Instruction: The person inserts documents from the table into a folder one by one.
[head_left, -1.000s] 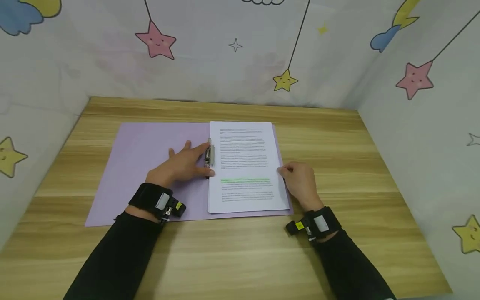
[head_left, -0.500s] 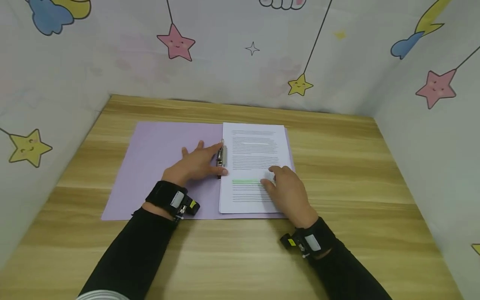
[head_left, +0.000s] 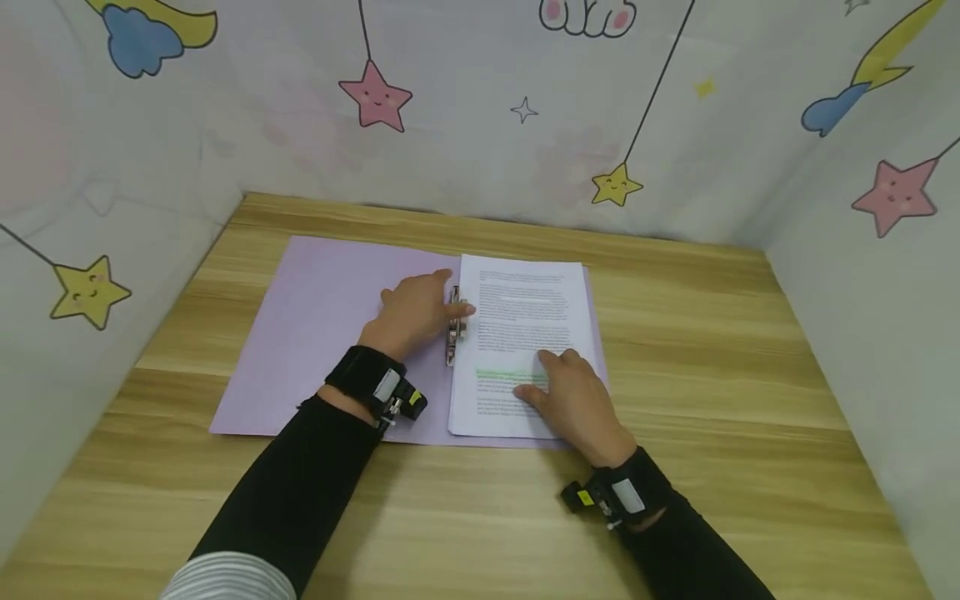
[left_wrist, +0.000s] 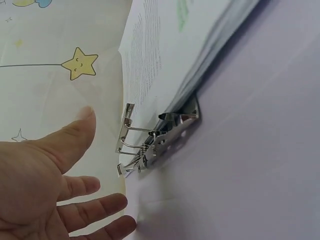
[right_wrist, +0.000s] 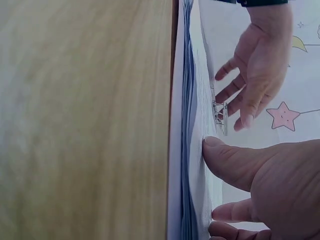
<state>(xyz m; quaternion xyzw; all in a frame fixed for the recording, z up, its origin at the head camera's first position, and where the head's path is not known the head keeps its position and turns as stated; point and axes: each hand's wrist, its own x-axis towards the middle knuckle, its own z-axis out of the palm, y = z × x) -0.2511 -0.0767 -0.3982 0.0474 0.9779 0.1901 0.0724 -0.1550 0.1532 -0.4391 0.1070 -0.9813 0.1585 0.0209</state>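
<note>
A lilac folder [head_left: 330, 308] lies spread flat on the wooden table. On its right half sits a stack of printed sheets [head_left: 517, 292], with a green highlighted line on the top page. A metal spring clip [head_left: 453, 333] stands at the stack's left edge; in the left wrist view, the clip [left_wrist: 165, 135] has a thin bar raised on wires. My left hand [head_left: 408, 317] hovers beside the clip, thumb extended over it and fingers spread, holding nothing. My right hand [head_left: 577, 408] rests on the lower right of the top sheet, thumb and fingertips touching the paper [right_wrist: 197, 165].
The wooden table [head_left: 690, 350] extends around the folder on every side. Pale walls [head_left: 465, 158] printed with stars and clouds rise behind and beside it. A black strap with a small camera [head_left: 375, 387] sits on each wrist.
My right hand has left the sheets' right edge and come onto the top page. My left hand has risen from the clip, its thumb moving up toward the clip's upper part. The head view has shifted.
</note>
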